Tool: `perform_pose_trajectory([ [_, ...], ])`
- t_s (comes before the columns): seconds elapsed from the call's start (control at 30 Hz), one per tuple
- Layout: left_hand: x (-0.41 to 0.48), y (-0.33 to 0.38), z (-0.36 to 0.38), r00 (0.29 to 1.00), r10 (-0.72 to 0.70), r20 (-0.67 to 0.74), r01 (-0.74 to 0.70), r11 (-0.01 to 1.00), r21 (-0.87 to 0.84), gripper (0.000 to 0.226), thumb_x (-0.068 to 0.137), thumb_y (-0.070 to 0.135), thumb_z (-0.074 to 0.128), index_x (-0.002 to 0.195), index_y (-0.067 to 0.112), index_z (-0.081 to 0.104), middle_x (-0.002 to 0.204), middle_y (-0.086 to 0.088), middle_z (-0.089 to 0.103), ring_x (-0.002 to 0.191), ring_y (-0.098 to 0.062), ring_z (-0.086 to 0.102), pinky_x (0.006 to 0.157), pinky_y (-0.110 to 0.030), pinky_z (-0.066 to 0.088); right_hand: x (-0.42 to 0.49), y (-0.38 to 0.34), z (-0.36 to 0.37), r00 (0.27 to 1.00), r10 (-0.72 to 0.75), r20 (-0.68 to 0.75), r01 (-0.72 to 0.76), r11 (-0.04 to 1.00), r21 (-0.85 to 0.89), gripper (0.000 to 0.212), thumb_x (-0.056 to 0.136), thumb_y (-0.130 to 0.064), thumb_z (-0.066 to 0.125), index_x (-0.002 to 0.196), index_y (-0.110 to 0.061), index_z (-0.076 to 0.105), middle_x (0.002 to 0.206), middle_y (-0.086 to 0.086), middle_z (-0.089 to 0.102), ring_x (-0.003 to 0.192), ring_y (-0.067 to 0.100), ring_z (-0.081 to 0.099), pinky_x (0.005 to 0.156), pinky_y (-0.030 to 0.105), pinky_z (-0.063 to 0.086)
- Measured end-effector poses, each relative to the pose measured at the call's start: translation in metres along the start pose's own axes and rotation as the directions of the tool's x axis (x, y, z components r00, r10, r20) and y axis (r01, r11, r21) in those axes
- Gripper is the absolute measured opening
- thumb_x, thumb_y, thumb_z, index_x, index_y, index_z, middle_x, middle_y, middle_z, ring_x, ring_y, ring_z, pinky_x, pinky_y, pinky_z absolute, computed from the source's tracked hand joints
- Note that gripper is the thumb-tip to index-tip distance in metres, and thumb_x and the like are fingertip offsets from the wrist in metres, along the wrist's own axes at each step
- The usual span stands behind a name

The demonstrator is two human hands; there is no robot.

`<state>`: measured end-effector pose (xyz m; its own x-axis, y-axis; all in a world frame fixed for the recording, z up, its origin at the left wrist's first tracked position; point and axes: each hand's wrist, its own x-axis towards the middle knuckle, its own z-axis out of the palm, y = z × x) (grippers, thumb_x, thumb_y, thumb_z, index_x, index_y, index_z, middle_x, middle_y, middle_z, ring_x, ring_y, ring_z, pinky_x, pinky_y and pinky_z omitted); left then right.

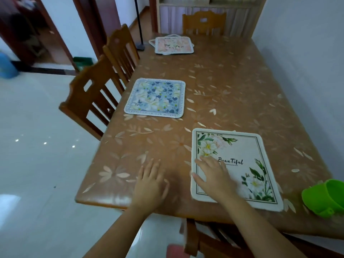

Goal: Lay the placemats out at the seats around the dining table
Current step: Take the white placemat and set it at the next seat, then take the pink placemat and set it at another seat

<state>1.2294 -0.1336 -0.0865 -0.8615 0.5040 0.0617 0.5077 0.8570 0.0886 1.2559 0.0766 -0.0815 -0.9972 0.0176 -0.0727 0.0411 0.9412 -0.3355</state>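
Observation:
A white placemat (242,151) with green leaves and the word "Beautiful" lies at the near end of the dining table (232,86). My right hand (214,175) rests flat on its left part, fingers spread. My left hand (150,183) lies flat on the bare tabletop just left of it, holding nothing. A blue floral placemat (155,98) lies flat at the left side, in front of a chair. At the far end sits a small stack of pinkish placemats (174,45), slightly fanned.
Two wooden chairs (93,97) stand along the table's left side, one chair (203,23) at the far end, and another chair (208,237) right below me. A green plastic container (325,198) sits at the near right edge. A wall runs along the right.

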Motion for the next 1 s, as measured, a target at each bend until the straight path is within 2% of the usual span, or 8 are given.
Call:
perform_pose_trajectory([
  [0.1, -0.025, -0.032, -0.026, 0.993, -0.1, -0.069, 0.101, 0.995, 0.007, 0.052, 0.059, 0.029, 0.079, 0.105, 0.01, 0.065, 0.114, -0.017, 0.065, 0.107, -0.036, 0.059, 0.081, -0.056, 0.049, 0.003, -0.058, -0.005, 0.997, -0.057, -0.052, 0.059, 0.997, 0.044, 0.047, 0.089, -0.045, 0.043, 0.133, -0.029, 0.036, 0.146, -0.004, 0.034, 0.136, 0.016, 0.022, 0.113, 0.045, 0.012],
  [0.23, -0.06, -0.08, -0.053, 0.97, -0.177, -0.168, 0.172, 0.984, -0.042, 0.045, 0.061, 0.022, 0.077, 0.102, 0.007, 0.065, 0.111, -0.018, 0.066, 0.106, -0.038, 0.059, 0.082, -0.056, 0.05, 0.001, -0.132, -0.002, 0.989, -0.13, -0.075, 0.133, 0.991, 0.033, 0.046, 0.089, -0.043, 0.044, 0.132, -0.028, 0.038, 0.146, -0.004, 0.035, 0.136, 0.017, 0.023, 0.112, 0.044, 0.014],
  [0.57, -0.125, -0.201, -0.102, 0.935, -0.226, -0.272, 0.22, 0.974, -0.054, 0.049, 0.06, 0.021, 0.078, 0.104, 0.007, 0.064, 0.113, -0.017, 0.065, 0.107, -0.038, 0.058, 0.082, -0.057, 0.049, 0.011, -0.303, 0.02, 0.966, -0.206, -0.158, 0.214, 0.976, 0.037, 0.044, 0.087, -0.036, 0.05, 0.13, -0.026, 0.043, 0.14, -0.002, 0.044, 0.133, 0.02, 0.031, 0.109, 0.044, 0.022],
  [0.73, -0.126, -0.254, -0.105, 0.906, -0.297, -0.303, 0.278, 0.955, -0.104, 0.045, 0.067, 0.024, 0.073, 0.108, 0.009, 0.062, 0.117, -0.017, 0.063, 0.111, -0.038, 0.056, 0.087, -0.058, 0.045, 0.037, -0.36, 0.027, 0.95, -0.262, -0.168, 0.268, 0.963, 0.013, 0.042, 0.087, -0.034, 0.052, 0.128, -0.024, 0.045, 0.139, -0.001, 0.046, 0.132, 0.018, 0.034, 0.109, 0.043, 0.024],
  [0.9, -0.109, -0.311, -0.108, 0.885, -0.328, -0.329, 0.302, 0.944, -0.129, 0.044, 0.073, 0.029, 0.068, 0.112, 0.01, 0.059, 0.12, -0.015, 0.062, 0.113, -0.035, 0.055, 0.091, -0.057, 0.043, 0.088, -0.403, 0.042, 0.944, -0.294, -0.15, 0.297, 0.955, -0.007, 0.044, 0.09, -0.039, 0.045, 0.132, -0.028, 0.038, 0.143, -0.004, 0.04, 0.134, 0.017, 0.029, 0.109, 0.035, 0.017],
  [1.0, -0.088, -0.356, -0.112, 0.879, -0.325, -0.348, 0.299, 0.946, -0.127, 0.044, 0.073, 0.026, 0.069, 0.112, 0.008, 0.059, 0.119, -0.016, 0.062, 0.114, -0.036, 0.054, 0.09, -0.058, 0.043, 0.134, -0.433, 0.053, 0.951, -0.271, -0.147, 0.276, 0.961, 0.012, 0.046, 0.09, -0.042, 0.043, 0.133, -0.029, 0.035, 0.145, -0.005, 0.037, 0.135, 0.016, 0.027, 0.11, 0.039, 0.021],
])
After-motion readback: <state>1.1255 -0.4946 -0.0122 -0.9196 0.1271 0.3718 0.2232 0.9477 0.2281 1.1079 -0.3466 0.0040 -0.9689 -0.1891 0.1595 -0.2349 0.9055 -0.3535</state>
